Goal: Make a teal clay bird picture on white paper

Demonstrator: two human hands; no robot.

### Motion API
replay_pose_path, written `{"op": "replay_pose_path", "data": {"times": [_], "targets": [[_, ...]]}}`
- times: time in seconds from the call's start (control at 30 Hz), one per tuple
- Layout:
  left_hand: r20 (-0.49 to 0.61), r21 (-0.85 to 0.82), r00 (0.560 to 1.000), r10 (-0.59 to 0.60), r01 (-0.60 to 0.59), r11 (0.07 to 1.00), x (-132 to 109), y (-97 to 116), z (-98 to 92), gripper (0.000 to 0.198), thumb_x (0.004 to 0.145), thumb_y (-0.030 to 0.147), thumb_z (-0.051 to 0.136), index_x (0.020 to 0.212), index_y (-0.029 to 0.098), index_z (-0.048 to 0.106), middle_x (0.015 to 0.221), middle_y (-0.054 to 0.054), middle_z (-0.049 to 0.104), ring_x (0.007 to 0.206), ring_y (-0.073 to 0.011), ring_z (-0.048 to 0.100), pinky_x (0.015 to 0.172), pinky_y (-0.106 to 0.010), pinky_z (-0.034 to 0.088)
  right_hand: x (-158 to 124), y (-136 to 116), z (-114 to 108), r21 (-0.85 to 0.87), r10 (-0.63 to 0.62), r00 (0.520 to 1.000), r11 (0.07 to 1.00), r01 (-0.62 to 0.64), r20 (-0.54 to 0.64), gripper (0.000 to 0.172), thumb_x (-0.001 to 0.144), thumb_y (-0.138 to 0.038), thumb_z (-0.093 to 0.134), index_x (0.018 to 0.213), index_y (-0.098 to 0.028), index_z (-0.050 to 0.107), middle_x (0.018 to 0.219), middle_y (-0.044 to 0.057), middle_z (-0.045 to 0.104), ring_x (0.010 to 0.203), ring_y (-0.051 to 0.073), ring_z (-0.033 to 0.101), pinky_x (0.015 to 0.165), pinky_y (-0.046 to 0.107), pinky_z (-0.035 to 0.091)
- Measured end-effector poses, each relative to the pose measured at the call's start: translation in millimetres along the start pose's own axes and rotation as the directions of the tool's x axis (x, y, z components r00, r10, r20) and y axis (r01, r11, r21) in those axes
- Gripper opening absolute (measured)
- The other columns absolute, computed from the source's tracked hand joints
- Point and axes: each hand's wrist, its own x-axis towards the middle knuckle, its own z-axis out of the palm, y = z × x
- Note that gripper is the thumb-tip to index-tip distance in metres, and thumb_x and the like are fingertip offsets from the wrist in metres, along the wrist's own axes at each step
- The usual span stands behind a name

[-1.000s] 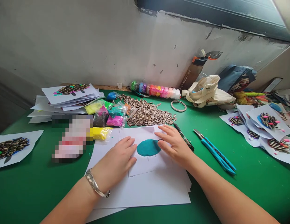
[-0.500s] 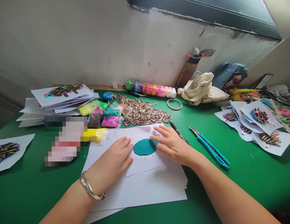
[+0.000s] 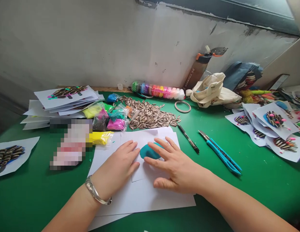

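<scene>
A flat oval of teal modelling clay (image 3: 147, 151) lies on a sheet of white paper (image 3: 140, 175), on top of a stack of larger white sheets (image 3: 116, 206). My left hand (image 3: 123, 164) rests on the paper just left of the clay, fingers stretched out, a silver bangle at the wrist. Spread over the right part of the clay are the fingers of my right hand (image 3: 170, 164), hiding some of it. Whether they press on it or hover, I cannot tell. Neither hand grips anything.
Sunflower seeds (image 3: 152, 114) are heaped behind the paper, near bagged clay (image 3: 117, 124). Right of the stack lie a black pen (image 3: 188, 138) and a blue utility knife (image 3: 221, 153) with its blade out. Seed-decorated sheets (image 3: 65, 93) sit left; a tape roll (image 3: 182, 106) lies behind.
My right hand has moved left and toward me, from the clay's right edge to over the clay, with its fingers spread wider. My left hand stays beside the clay. The whole view has shifted slightly.
</scene>
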Motion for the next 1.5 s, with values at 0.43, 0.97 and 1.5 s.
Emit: {"op": "replay_pose_path", "data": {"times": [0.43, 0.97, 1.5], "targets": [[0.015, 0.009, 1.0, -0.023, 0.023, 1.0, -1, 6, -3.1, 0.038, 0.09, 0.019, 0.052, 0.127, 0.013, 0.056, 0.142, -0.014, 0.047, 0.136, -0.0288, 0.036, 0.112, -0.045, 0.036, -17, 11, 29, -0.084, 0.014, 0.999, 0.996, -0.012, 0.029, 0.066, 0.089, -0.066, 0.039, 0.148, -0.036, 0.03, 0.157, 0.007, 0.023, 0.144, 0.04, 0.01, 0.11, 0.068, 0.012], [0.009, 0.004, 1.0, -0.012, 0.012, 1.0, -1, 6, -2.7, 0.037, 0.089, 0.018, 0.052, 0.126, 0.012, 0.057, 0.141, -0.015, 0.048, 0.135, -0.0295, 0.038, 0.111, -0.047, 0.037, -18, 19, 31, -0.131, 0.019, 0.998, 0.991, -0.027, -0.059, 0.063, 0.088, -0.066, 0.042, 0.145, -0.042, 0.032, 0.159, 0.006, 0.016, 0.144, 0.039, 0.007, 0.109, 0.069, 0.011], [-0.039, -0.05, 0.999, -0.008, 0.006, 0.999, -1, 4, -1.6, 0.036, 0.088, 0.018, 0.051, 0.124, 0.015, 0.058, 0.139, -0.013, 0.05, 0.134, -0.0301, 0.04, 0.11, -0.048, 0.037, -21, 27, 22, -0.051, -0.014, 1.0, 0.999, 0.013, -0.018, 0.063, 0.084, -0.068, 0.047, 0.141, -0.04, 0.041, 0.158, 0.004, 0.021, 0.143, 0.039, 0.017, 0.111, 0.066, 0.01]]}}
